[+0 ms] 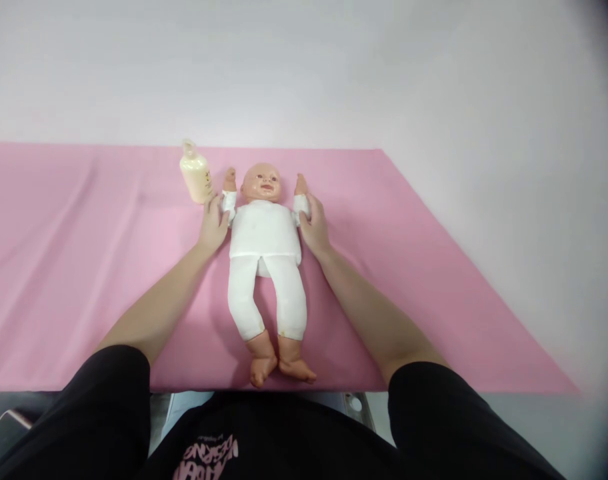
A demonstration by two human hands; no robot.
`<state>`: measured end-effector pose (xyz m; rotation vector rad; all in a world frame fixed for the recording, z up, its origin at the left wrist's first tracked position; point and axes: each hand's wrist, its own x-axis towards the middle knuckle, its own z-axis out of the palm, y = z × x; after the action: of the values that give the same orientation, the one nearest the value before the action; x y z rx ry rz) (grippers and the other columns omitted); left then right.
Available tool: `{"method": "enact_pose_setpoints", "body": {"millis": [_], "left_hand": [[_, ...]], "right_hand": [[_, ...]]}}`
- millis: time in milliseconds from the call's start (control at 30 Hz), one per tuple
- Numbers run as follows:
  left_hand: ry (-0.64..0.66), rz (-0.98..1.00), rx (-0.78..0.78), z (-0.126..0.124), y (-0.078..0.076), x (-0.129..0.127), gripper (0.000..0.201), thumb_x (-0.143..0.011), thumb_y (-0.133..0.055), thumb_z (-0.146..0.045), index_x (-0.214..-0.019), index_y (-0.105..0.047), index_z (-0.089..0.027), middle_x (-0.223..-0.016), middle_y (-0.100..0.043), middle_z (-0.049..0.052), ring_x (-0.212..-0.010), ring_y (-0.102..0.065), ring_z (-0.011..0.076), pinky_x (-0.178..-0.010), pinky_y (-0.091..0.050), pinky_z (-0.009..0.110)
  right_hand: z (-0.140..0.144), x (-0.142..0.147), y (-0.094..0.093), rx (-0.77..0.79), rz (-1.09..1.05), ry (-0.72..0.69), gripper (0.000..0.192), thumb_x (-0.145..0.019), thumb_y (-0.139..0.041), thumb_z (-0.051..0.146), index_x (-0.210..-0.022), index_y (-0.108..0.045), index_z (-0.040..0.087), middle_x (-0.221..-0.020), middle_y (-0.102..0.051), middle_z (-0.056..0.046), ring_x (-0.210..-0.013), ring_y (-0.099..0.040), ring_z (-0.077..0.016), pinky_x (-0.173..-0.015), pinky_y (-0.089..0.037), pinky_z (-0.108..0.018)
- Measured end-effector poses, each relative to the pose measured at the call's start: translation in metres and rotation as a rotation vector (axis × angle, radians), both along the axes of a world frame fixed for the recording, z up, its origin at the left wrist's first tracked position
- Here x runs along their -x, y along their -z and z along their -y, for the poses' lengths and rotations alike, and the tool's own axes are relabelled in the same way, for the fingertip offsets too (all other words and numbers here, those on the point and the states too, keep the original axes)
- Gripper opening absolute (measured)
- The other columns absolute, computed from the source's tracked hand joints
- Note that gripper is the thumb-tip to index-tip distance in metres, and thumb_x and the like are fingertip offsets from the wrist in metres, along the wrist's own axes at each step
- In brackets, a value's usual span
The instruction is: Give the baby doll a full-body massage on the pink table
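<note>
Doll: a baby doll (265, 233) in a white top and white leggings is laid on its back along the middle of the cloth, head toward 12 o'clock, bare feet toward 6 o'clock, both arms raised beside the head.
Left hand: the left hand (213, 223) is set at the doll's 9 o'clock side, fingers curled loosely around the white sleeve of the near arm; a firm clamp cannot be told.
Right hand: the right hand (313, 223) is placed at the doll's 3 o'clock side, fingers wrapped about the other sleeve just below the raised fist; the grip looks closed on the arm.
Bottle: a cream-coloured pump bottle (196, 175) is stood upright at about 10 o'clock from the doll's head, just beside the left hand's fingertips; contact cannot be told.
Cloth: a pink cloth (84, 267) is spread under everything, faintly creased at 9 o'clock.
Sleeves: black short sleeves (109, 413) are seen at 6 o'clock.
</note>
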<state>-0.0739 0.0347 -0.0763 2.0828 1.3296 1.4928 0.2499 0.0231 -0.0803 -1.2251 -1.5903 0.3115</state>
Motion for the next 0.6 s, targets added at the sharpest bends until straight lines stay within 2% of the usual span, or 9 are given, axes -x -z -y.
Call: {"method": "enact_pose_setpoints", "body": {"millis": [100, 200, 333, 500, 600], "left_hand": [[-0.02, -0.068, 0.05, -0.001, -0.002, 0.001, 0.07, -0.103, -0.045, -0.066, -0.154, -0.045, -0.018, -0.164, -0.042, 0.022, -0.158, -0.036, 0.0354, -0.133, -0.025, 0.057], [-0.012, -0.085, 0.13, -0.002, -0.002, 0.001, 0.074, -0.104, -0.041, -0.066, -0.158, -0.043, -0.015, -0.167, -0.04, 0.022, -0.16, -0.034, 0.0364, -0.135, -0.021, 0.057], [0.006, -0.089, 0.138, 0.001, -0.005, -0.001, 0.071, -0.104, -0.044, -0.06, -0.161, -0.039, -0.017, -0.168, -0.042, 0.018, -0.159, -0.038, 0.0335, -0.133, -0.027, 0.054], [-0.048, -0.138, 0.192, 0.004, -0.009, -0.004, 0.063, -0.104, -0.044, -0.058, -0.154, -0.052, -0.02, -0.163, -0.05, 0.015, -0.153, -0.047, 0.0344, -0.131, -0.033, 0.054], [-0.104, -0.183, 0.257, 0.002, -0.01, -0.003, 0.06, -0.104, -0.045, -0.055, -0.152, -0.055, -0.019, -0.16, -0.054, 0.015, -0.149, -0.052, 0.0362, -0.128, -0.037, 0.057]], "right_hand": [[0.0, 0.0, -0.001, 0.102, 0.04, 0.022, 0.062, -0.1, -0.043, 0.048, -0.156, -0.04, 0.023, -0.165, -0.044, -0.015, -0.157, -0.038, -0.03, -0.134, -0.026, -0.058], [0.0, 0.0, -0.002, 0.196, 0.057, 0.028, 0.066, -0.098, -0.044, 0.043, -0.159, -0.038, 0.02, -0.167, -0.042, -0.015, -0.158, -0.037, -0.031, -0.134, -0.026, -0.058], [0.001, -0.001, -0.004, 0.244, 0.028, 0.0, 0.063, -0.097, -0.046, 0.042, -0.156, -0.044, 0.022, -0.16, -0.052, -0.014, -0.15, -0.047, -0.0327, -0.128, -0.036, -0.06], [0.005, 0.0, -0.011, 0.273, 0.01, 0.001, 0.065, -0.097, -0.047, 0.043, -0.157, -0.045, 0.021, -0.154, -0.059, -0.014, -0.142, -0.055, -0.0338, -0.123, -0.043, -0.058], [0.008, 0.001, -0.015, 0.283, -0.001, -0.019, 0.064, -0.096, -0.048, 0.046, -0.155, -0.048, 0.021, -0.147, -0.065, -0.014, -0.134, -0.062, -0.0347, -0.118, -0.047, -0.059]]}}
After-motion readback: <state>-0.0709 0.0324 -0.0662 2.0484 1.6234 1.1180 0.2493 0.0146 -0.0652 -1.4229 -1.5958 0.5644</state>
